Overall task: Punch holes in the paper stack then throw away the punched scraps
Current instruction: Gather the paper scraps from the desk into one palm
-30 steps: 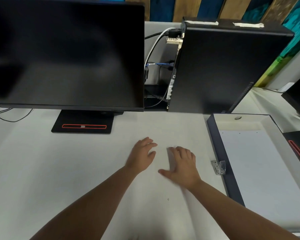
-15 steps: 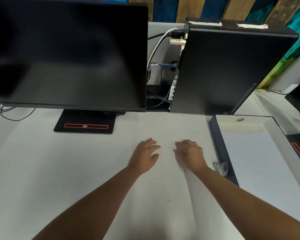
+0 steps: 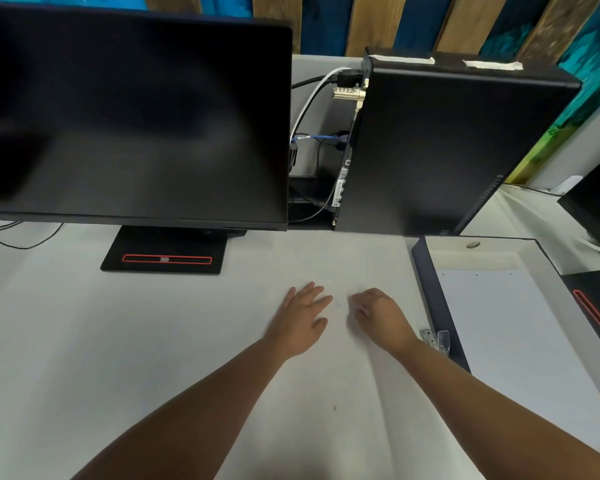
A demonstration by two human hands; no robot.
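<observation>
Two bare hands rest on a white desk (image 3: 118, 341), close to each other but not touching. The left hand (image 3: 300, 317) lies flat on the desk with its fingers straight and a little spread. It holds nothing. The right hand (image 3: 381, 317) is just to the right of it. Its fingers are bent down and the tips touch the desk. I cannot tell if they pinch anything.

One tiny round scrap (image 3: 335, 407) lies on the desk, nearer than the hands and between the two arms.

The paper stack (image 3: 520, 341) is off to the right, lying flat inside an open dark folder (image 3: 426, 282). Two small holes show near the far edge of the top sheet. A little metal clip (image 3: 428, 336) sits at the folder's left edge, just beside the right wrist.

At the far side of the desk stands a big black monitor (image 3: 132, 116) on a flat black stand (image 3: 163, 251). To its right stands a black computer tower (image 3: 447, 150). Cables (image 3: 312, 98) hang between them.
</observation>
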